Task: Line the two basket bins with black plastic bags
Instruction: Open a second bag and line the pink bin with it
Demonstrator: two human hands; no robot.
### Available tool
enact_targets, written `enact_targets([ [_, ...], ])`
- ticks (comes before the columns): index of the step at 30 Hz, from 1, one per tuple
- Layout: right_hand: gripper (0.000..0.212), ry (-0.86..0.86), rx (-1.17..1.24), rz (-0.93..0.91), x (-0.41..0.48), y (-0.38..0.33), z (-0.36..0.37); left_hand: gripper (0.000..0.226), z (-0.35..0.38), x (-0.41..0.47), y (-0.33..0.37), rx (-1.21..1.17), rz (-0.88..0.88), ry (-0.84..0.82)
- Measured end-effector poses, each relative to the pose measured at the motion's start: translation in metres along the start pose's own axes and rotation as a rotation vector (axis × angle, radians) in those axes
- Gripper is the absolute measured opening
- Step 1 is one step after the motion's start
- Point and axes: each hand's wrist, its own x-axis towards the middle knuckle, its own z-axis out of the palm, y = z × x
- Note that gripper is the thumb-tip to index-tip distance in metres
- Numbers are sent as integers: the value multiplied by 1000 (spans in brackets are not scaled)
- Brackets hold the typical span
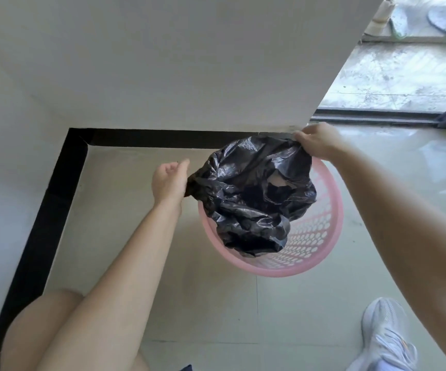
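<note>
- A person looks down at a round pink basket bin [320, 236] standing on a glossy tiled floor [216, 303], near a pale wall [163, 62] edged with a black skirting strip [63, 183].
- A black plastic bag [254, 194] hangs over the bin's mouth, stretched between both hands. Its lower part droops inside the rim.
- The left hand [169, 183] has its fingers curled around a bunched edge of the bag, just outside the bin's left rim.
- The right hand [316, 143] pinches the opposite edge with curled fingers, above the bin's far rim.
- This looks like the opening step on one bin: the bag's mouth is only partly spread and not yet folded over the rim. No second bin is in view.
- The next move likely calls for pulling the mouth wider, lowering the bag inside, and turning its edge over the rim.
- The bag is thin, shiny and heavily crumpled. The bin is smooth plastic with walls pierced by rows of small oval holes.
- A pale sports shoe [387, 336] shows at lower right.
</note>
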Motion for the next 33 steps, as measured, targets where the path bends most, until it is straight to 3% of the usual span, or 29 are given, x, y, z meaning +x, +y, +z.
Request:
enact_targets([
  [2, 54, 163, 25, 25, -17, -1, 4, 22, -4, -17, 8, 143, 305, 207],
  [3, 65, 228, 26, 67, -25, -6, 6, 27, -4, -27, 11, 273, 438, 218],
  [5, 88, 332, -7, 139, -42, -21, 9, 41, 1, -46, 8, 514, 573, 126],
  [7, 98, 357, -117, 148, -57, -37, 12, 55, 9, -62, -3, 655, 557, -11],
  [8, 91, 324, -189, 146, -63, -41, 15, 58, 13, -67, -10, 651, 515, -71],
  [10, 59, 219, -311, 109, -67, -39, 21, 61, 20, -73, -25, 599, 449, -132],
  [12, 29, 172, -322, 72, -67, -28, 19, 68, 23, -72, -29, 599, 474, -91],
  [13, 24, 189, -279, 69, -68, -20, 16, 70, 24, -68, -29, 606, 501, -59],
  [17, 34, 255, -48, 160, -67, 19, -1, 70, 25, -34, -16, 639, 590, -37],
  [20, 40, 114, 229, 310, -71, 45, 0, 70, 30, -13, -4, 699, 642, -80],
  [22, 32, 17, 488, 380, -81, 57, 10, 70, 37, -8, 1, 719, 660, -97],
  [26, 34, -192, 667, 309, -107, 78, 31, 68, 44, -11, 0, 759, 705, -118],
  [28, 29, -212, 721, 325, -115, 85, 32, 64, 42, -12, 1, 804, 726, -117],
  [30, 35, 14, 753, 395, -119, 85, 29, 52, 38, -12, 5, 881, 816, -74],
  [32, 37, 461, 622, 422, -128, 75, 23, 40, 36, -17, 10, 893, 1008, 38],
  [33, 33, 657, 525, 351, -133, 66, 20, 36, 37, -23, 12, 844, 1134, 91],
])
